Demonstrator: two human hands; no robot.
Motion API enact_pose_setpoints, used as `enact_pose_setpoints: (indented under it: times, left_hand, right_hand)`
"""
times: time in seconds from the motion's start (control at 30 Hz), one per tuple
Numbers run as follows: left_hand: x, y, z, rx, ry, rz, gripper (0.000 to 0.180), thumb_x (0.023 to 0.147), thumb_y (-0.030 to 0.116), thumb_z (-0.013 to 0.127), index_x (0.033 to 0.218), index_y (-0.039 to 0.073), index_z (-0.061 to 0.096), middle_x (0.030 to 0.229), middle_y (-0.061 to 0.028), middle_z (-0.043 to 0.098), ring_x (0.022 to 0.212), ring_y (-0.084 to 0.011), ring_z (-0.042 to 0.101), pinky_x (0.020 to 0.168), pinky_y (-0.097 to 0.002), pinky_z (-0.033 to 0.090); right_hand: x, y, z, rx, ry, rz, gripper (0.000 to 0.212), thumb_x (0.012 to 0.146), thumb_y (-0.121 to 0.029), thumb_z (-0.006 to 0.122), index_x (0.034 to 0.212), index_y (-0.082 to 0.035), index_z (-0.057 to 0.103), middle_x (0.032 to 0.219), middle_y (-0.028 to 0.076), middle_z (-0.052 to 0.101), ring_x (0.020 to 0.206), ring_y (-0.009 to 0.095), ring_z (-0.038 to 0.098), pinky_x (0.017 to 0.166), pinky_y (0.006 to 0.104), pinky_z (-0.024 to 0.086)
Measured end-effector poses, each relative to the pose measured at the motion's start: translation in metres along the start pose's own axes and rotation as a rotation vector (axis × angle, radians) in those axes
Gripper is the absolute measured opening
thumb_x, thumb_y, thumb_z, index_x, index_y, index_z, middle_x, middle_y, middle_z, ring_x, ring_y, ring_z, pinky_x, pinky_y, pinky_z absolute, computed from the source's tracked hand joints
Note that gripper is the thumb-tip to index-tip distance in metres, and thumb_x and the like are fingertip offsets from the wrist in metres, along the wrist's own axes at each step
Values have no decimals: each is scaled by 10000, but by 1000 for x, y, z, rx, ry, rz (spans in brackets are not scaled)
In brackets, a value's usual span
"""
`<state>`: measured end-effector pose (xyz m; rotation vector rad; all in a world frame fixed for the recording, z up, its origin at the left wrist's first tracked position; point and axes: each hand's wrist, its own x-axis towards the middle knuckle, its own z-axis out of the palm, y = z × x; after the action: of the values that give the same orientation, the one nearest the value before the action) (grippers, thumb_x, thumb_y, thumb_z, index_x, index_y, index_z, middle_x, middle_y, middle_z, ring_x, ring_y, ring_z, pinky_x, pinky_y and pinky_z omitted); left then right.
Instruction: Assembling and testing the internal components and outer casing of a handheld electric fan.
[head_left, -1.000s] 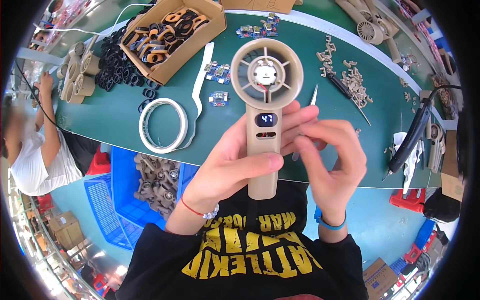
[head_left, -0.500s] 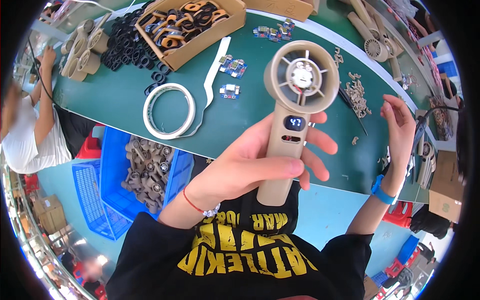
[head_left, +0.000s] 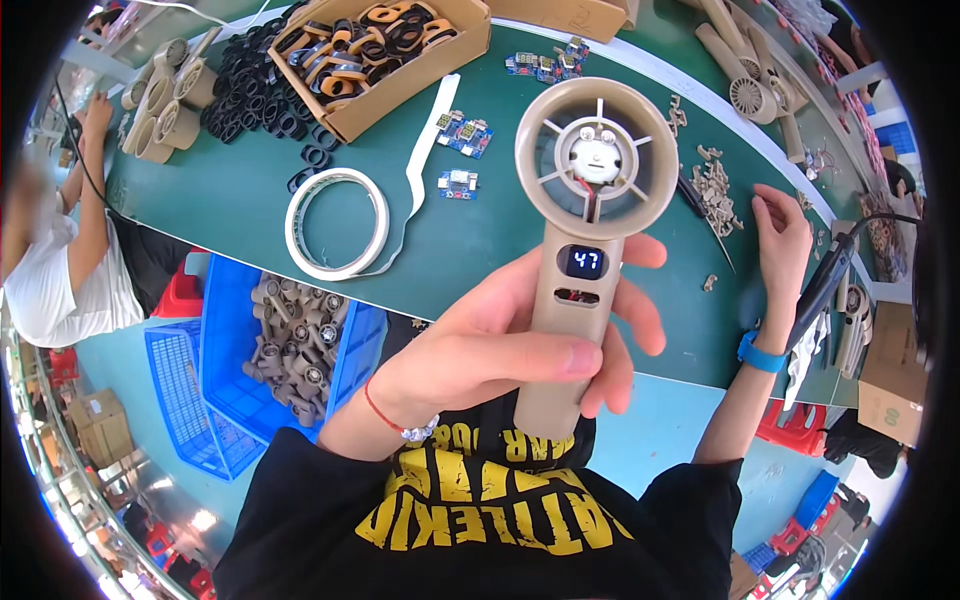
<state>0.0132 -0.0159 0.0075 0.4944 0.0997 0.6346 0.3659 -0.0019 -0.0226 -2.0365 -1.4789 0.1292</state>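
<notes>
My left hand (head_left: 510, 345) grips the handle of a beige handheld fan body (head_left: 590, 230) and holds it upright above the green table (head_left: 240, 200). The fan's round head shows an open hub with spokes and no blades, and a small lit display glows on the handle. My right hand (head_left: 782, 232) is stretched out to the right, fingers apart, flat on the table beside a scatter of small beige parts (head_left: 715, 185). It holds nothing.
A roll of white tape (head_left: 337, 222) and small circuit boards (head_left: 462, 135) lie on the table. A cardboard box of black and orange rings (head_left: 375, 45) stands behind. A blue crate of beige fan bodies (head_left: 290, 345) sits below left. Another person (head_left: 50, 260) works at left. A soldering tool (head_left: 830, 285) lies right.
My right hand has left the fan handle and moved out to the right, down onto the table. The left hand has kept the fan and raised it closer to the camera.
</notes>
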Motion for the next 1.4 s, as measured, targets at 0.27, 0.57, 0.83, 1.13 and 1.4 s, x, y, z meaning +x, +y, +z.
enact_pose_setpoints:
  times: [0.27, 0.57, 0.83, 1.13, 1.4]
  left_hand:
    - [1, -5, -5, 36, 109, 49, 599, 843, 146, 598, 1330, -49, 310, 769, -85, 482, 512, -134, 460, 462, -277, 389]
    - [4, -15, -31, -44, 91, 14, 269, 900, 160, 531, 1080, -11, 426, 635, -89, 487, 395, -139, 445, 353, -257, 357]
    - [16, -20, -45, -11, 157, 26, 251, 913, 180, 501, 1088, 15, 431, 631, -65, 449, 402, -139, 448, 377, -259, 381]
    - [13, -17, -42, 103, 200, 33, 348, 872, 209, 565, 1101, 21, 382, 663, -48, 425, 425, -123, 429, 386, -263, 362]
    - [16, -22, -48, 197, 89, 94, 589, 778, 48, 559, 1321, 42, 331, 975, -92, 516, 755, -157, 563, 711, -291, 449]
  right_hand:
    - [1, 2, 6, 14, 76, -54, 179, 864, -99, 637, 1018, -15, 671, 902, 78, 688, 794, 129, 644, 753, 254, 508]
    - [-6, -4, 2, 103, 80, 31, 184, 842, -32, 628, 1021, -13, 668, 870, 74, 677, 795, 131, 649, 753, 253, 516]
    - [-5, 28, -17, -382, 336, 81, 299, 853, -83, 583, 1145, -38, 627, 946, 185, 672, 844, 265, 658, 770, 344, 509]
    - [-28, -37, -20, 8, -261, -35, 193, 807, -39, 639, 994, -13, 675, 944, 74, 666, 809, 161, 620, 768, 271, 487]
    - [-60, -71, -29, 441, -112, 97, 133, 902, -57, 576, 1019, 0, 601, 926, 46, 636, 790, 93, 570, 691, 222, 447]
